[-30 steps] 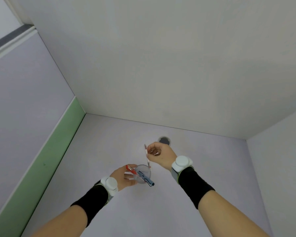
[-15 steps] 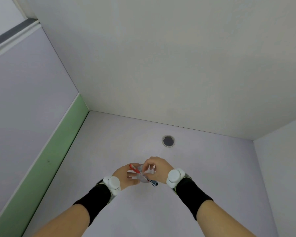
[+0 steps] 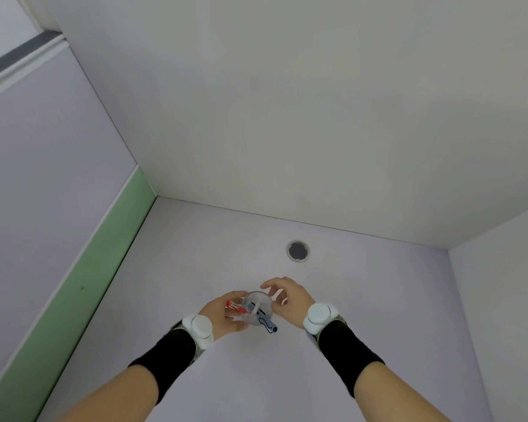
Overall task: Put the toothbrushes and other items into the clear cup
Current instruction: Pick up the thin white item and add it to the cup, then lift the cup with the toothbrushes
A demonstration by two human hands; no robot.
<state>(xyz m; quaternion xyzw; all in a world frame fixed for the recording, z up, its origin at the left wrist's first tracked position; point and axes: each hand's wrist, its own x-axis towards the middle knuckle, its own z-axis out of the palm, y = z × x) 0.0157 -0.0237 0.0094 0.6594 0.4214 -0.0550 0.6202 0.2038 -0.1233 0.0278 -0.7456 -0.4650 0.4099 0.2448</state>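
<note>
The clear cup point(image 3: 264, 297) stands on the pale desk between my two hands. A red-headed item point(image 3: 234, 306) sticks out of it to the left, a blue item point(image 3: 268, 324) leans out toward me, and a thin white stick point(image 3: 256, 307) lies inside. My left hand point(image 3: 224, 316) wraps the cup's left side and holds it. My right hand point(image 3: 288, 296) hovers just right of the rim, fingers spread, holding nothing.
A round grey cable hole point(image 3: 298, 250) sits in the desk behind the cup. White partition walls close off the back and right, and a green-edged panel point(image 3: 83, 275) runs along the left. Both wrists carry white bands and black sleeves.
My right hand brought the thin white stick down into the cup, let it go, and has drawn back to the right with its fingers apart. The left hand stayed on the cup.
</note>
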